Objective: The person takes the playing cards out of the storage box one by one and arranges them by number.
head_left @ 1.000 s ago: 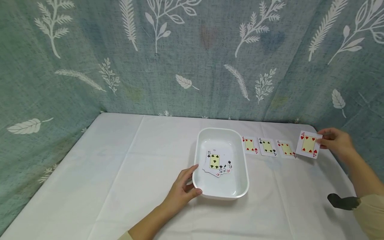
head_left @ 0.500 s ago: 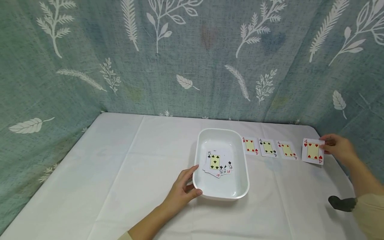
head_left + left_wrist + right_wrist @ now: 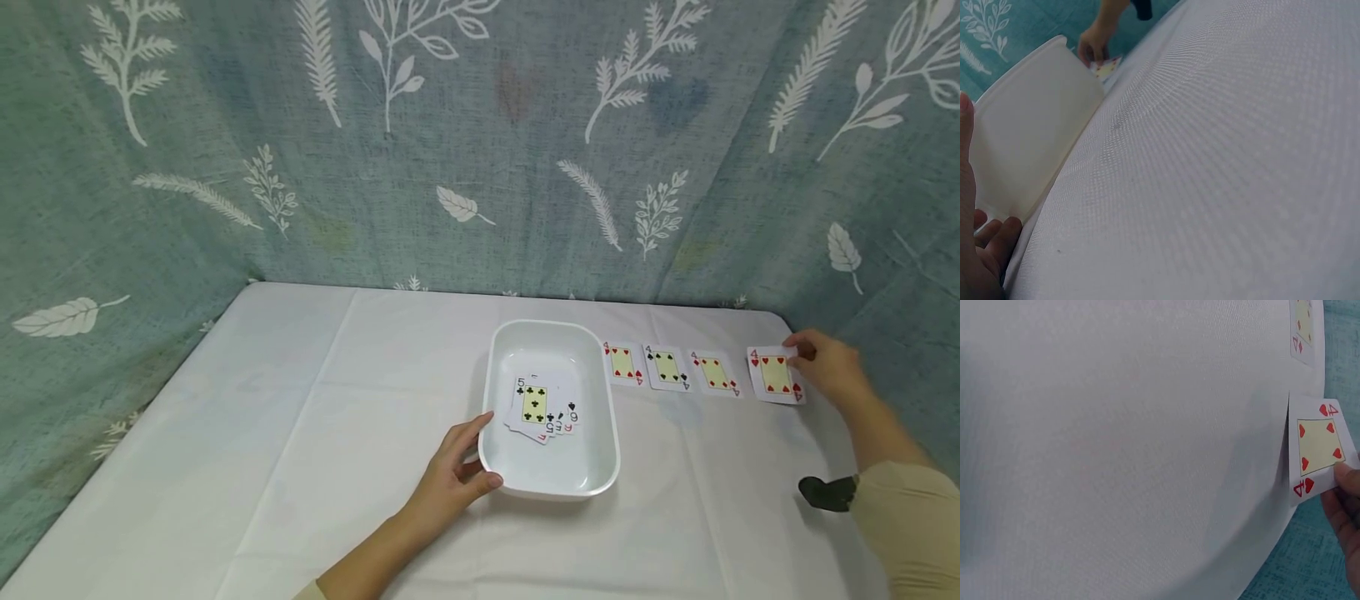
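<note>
A white tray (image 3: 600, 400) stands mid-table with a fanned pile of cards, a five of clubs (image 3: 534, 402) on top. My left hand (image 3: 480, 450) grips the tray's near left corner, thumb on the rim; the left wrist view shows the tray wall (image 3: 1035, 137) beside my fingers (image 3: 997, 234). To the tray's right lie a red four (image 3: 622, 364), a four of spades (image 3: 666, 367) and a four of diamonds (image 3: 714, 373). At the row's right end my right hand (image 3: 801, 354) pinches a four of hearts (image 3: 772, 375), low on the cloth. The right wrist view shows my thumb (image 3: 1347, 481) on that card (image 3: 1316, 444).
A white cloth covers the table (image 3: 315, 433). A green leaf-print curtain (image 3: 450, 142) closes off the back and both sides. The table's right edge runs just past the four of hearts. A black wrist-camera mount (image 3: 825, 493) sits at my right sleeve.
My right hand has brought the four of hearts down from above the table onto the cloth at the row's right end. The left hand and tray have not moved.
</note>
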A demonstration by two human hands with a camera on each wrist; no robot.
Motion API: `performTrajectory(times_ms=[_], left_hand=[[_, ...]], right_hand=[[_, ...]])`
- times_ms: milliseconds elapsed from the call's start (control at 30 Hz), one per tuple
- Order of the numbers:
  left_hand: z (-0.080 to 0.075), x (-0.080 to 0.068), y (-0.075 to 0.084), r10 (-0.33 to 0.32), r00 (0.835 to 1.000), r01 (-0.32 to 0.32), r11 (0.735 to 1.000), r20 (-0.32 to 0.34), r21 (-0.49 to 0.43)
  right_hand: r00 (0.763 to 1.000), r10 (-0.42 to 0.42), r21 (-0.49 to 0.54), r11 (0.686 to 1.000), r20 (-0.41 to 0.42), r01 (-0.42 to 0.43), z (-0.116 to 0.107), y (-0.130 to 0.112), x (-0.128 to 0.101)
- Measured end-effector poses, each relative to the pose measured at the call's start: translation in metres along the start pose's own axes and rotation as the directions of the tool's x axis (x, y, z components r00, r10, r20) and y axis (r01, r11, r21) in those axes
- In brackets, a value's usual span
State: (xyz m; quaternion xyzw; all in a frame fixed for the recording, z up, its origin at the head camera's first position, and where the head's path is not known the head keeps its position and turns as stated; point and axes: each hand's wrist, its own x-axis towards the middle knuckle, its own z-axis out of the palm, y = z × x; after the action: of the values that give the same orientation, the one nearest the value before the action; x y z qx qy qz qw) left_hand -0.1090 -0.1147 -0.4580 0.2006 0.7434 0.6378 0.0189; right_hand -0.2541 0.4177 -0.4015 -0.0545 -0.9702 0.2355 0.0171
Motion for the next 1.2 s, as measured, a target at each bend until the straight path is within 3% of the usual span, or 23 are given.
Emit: performTrajectory(times_ms=[400,667,1033,1200], left_hand=[[-0.001,-0.002,0.001,0.001,1.000,-0.001,1.000,0.001,-0.013],[-0.001,-0.001,0.002,0.007,1.000,-0.007,1.000,0.008,-0.015],[0.000,-0.001,0.002,-0.025,1.000,0.025,1.000,0.002,-0.013],[0.000,-0.001,0.001,-0.022,1.000,0.023,1.000,0.007,-0.015]], right_hand=[[1.000,-0.007,-0.042,0.999,0.029,0.008,0.018,0.002,0.006],[1.000,-0.012,-0.071,0.997,0.003,0.012,0.024,0.000,0.003],[0.995,0.075,0.007,0.997,-0.061,-0.075,0.028,0.000,0.000],[0.997,0.045,-0.003,0.999,-0.068,-0.045,0.026,-0.007,-0.002]])
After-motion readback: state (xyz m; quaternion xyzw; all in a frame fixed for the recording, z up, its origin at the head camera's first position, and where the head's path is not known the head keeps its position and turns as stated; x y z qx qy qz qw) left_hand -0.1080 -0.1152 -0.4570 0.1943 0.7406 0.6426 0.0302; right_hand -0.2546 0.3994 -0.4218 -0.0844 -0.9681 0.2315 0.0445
